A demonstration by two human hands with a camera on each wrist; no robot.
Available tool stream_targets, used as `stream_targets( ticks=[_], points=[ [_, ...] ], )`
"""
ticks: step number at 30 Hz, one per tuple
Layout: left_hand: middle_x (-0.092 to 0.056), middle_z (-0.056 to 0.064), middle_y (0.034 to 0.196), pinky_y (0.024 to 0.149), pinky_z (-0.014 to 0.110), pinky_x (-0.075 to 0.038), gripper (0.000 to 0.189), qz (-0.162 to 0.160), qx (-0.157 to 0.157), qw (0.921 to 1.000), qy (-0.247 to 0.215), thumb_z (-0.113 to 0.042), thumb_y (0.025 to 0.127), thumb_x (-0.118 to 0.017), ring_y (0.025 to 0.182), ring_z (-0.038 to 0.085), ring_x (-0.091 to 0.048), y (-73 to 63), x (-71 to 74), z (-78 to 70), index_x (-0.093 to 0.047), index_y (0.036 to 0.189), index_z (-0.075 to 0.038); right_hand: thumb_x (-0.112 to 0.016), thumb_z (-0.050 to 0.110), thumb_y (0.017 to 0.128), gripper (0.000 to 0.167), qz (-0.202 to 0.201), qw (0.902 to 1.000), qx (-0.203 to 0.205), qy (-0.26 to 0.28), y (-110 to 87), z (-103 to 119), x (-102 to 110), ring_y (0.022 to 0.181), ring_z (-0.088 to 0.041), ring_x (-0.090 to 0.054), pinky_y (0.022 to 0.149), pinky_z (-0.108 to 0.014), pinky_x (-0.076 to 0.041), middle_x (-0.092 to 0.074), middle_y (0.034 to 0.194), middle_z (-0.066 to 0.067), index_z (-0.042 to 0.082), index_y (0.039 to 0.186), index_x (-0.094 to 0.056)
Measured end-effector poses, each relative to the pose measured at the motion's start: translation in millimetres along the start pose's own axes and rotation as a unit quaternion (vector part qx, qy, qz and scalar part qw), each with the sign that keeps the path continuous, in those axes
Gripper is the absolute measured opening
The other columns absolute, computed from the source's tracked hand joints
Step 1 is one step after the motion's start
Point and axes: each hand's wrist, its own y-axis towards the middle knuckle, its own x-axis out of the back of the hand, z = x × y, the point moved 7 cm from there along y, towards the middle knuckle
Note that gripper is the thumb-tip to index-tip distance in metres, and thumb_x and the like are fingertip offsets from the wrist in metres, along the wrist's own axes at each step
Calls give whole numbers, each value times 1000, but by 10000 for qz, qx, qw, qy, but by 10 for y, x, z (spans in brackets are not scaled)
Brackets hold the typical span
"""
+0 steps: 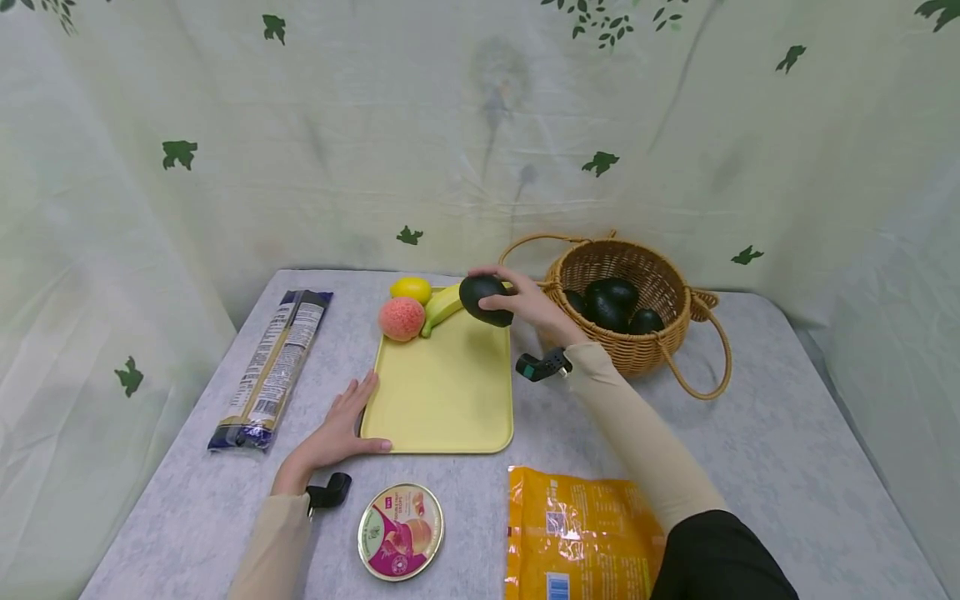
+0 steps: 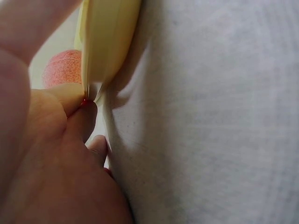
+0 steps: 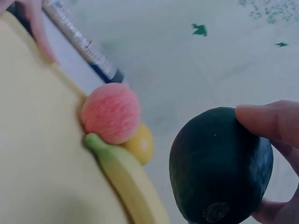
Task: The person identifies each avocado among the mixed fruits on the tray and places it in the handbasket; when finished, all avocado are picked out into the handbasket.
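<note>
My right hand (image 1: 525,302) holds a dark avocado (image 1: 485,301) above the far right part of a yellow tray (image 1: 442,400). In the right wrist view, thumb and fingers grip this avocado (image 3: 219,163) from the side. My left hand (image 1: 341,429) rests at the tray's near left corner, fingers stretched along the left side and thumb on the near rim. The left wrist view shows fingertips touching the tray's edge (image 2: 105,46). At the tray's far end lie a peach (image 1: 401,318), a lemon (image 1: 411,289) and a banana (image 1: 442,310), partly behind the held avocado.
Right of the tray stands a wicker basket (image 1: 637,350) with several avocados (image 1: 611,302) inside, its handles sticking out. A long printed packet (image 1: 273,367) lies at left. Near the front are a round tin (image 1: 401,532) and an orange bag (image 1: 577,533), partly under my right arm.
</note>
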Motion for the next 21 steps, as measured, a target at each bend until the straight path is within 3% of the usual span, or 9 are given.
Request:
stream_targets(
  ticks=[4,10,15,21],
  points=[
    [-3,22,157,111,58,6,113,-6,-61,10000,42,-36,76,-80,141,43,7,3,0,-2,-6,151,4,-63,20,94,47,10,9993,232,308,-118,158,157,119,-26,-48,94,-45,-44,-44,140,-1,23,139,-50],
    [-3,22,157,111,58,7,113,0,-46,10000,-6,-36,76,-80,141,42,8,1,8,-4,-5,151,3,-62,15,94,47,-336,9971,484,484,-318,316,508,116,-29,-49,89,-44,-49,-42,140,-6,16,139,-50],
    [-2,22,157,111,57,7,113,6,-38,10000,7,-36,76,-80,141,42,8,-5,5,-1,-5,151,3,-61,14,94,49,-614,9957,432,542,-497,322,814,114,-30,-49,84,-43,-49,-43,138,-11,14,141,-47],
    [-3,21,157,111,57,7,113,-9,-65,10000,33,-36,76,-80,141,42,8,-7,0,1,-6,151,3,-60,17,96,50,-861,9946,227,534,-707,248,1107,117,-28,-47,91,-43,-45,-41,138,-11,15,143,-44]
  ],
)
